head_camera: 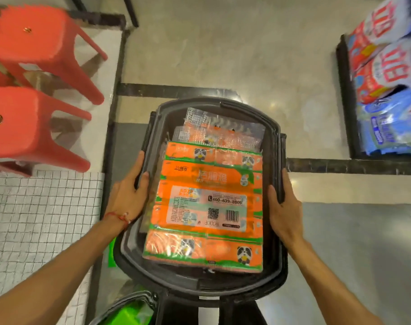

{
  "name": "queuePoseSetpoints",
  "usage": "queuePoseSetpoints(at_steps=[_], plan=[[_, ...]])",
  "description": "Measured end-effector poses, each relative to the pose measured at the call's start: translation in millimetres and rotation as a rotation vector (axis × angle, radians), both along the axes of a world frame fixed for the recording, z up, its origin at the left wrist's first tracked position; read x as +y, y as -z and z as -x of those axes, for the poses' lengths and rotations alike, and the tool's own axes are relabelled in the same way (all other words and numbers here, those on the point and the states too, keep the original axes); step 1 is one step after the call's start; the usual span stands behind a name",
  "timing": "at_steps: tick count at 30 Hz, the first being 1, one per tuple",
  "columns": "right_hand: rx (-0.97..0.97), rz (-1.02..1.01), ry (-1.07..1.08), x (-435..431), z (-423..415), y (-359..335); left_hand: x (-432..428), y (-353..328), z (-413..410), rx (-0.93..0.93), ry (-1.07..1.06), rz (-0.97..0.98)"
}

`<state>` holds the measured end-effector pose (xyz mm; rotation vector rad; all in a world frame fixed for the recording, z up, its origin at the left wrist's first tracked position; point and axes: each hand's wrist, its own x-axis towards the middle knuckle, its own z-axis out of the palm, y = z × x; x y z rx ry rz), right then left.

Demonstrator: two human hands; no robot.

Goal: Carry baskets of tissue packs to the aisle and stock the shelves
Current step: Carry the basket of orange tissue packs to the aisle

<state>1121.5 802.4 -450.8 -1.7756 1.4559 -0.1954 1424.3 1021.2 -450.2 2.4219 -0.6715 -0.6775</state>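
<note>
Left hand (127, 193) grips the left rim of the black basket (199, 288), thumb hooked over the edge. Right hand (284, 208) grips the right rim the same way. Orange tissue packs (206, 207) lie flat inside, one big pack on top and more showing under it at the far end. Can't tell if the basket is lifted or resting. Red string bracelet (120, 217) on the left wrist. Red stools (31, 48) far left, blue and red packs (387, 95) stacked far right, a second basket (129, 310) with green contents at the bottom edge.

Glossy beige floor (258, 55) with dark strips — two red stools (33, 73) at left.
</note>
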Motion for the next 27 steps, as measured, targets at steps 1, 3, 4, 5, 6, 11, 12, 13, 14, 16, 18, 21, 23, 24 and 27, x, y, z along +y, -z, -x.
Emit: queuePoseSetpoints(at_steps=[1,3,4,5,6,11,12,13,14,16,18,21,23,24,27], plan=[[-0.014,0.009,0.036,0,16,-9,-12,-10,8,-0.007,0.041,-0.002],[-0.023,0.025,0.098,-2,46,-26,-36,-28,26,-0.03,0.119,-0.007],[-0.021,0.03,0.124,-4,60,-33,-48,-37,36,-0.044,0.153,-0.009],[-0.019,0.035,0.15,-7,76,-40,-61,-45,47,-0.055,0.182,-0.01],[-0.023,0.046,0.179,-11,91,-46,-74,-53,59,-0.067,0.217,-0.007],[-0.031,0.066,0.326,-34,185,-72,-143,-92,133,-0.088,0.4,0.032],[-0.042,0.071,0.357,-37,206,-77,-158,-99,149,-0.075,0.433,0.038],[-0.056,0.079,0.389,-41,227,-84,-173,-107,167,-0.064,0.464,0.045],[-0.069,0.085,0.422,-44,247,-91,-188,-114,185,-0.055,0.493,0.053],[-0.082,0.102,0.483,-52,287,-104,-219,-127,223,-0.063,0.555,0.068],[-0.085,0.111,0.542,-59,326,-118,-249,-137,262,-0.081,0.627,0.078],[-0.079,0.135,0.63,-66,382,-138,-292,-150,316,-0.08,0.708,0.105],[-0.076,0.151,0.692,-68,417,-151,-319,-158,352,-0.074,0.769,0.12],[-0.076,0.155,0.728,-69,434,-154,-332,-162,371,-0.072,0.804,0.133],[-0.082,0.165,0.856,-70,485,-158,-369,-169,426,-0.061,0.908,0.188]])
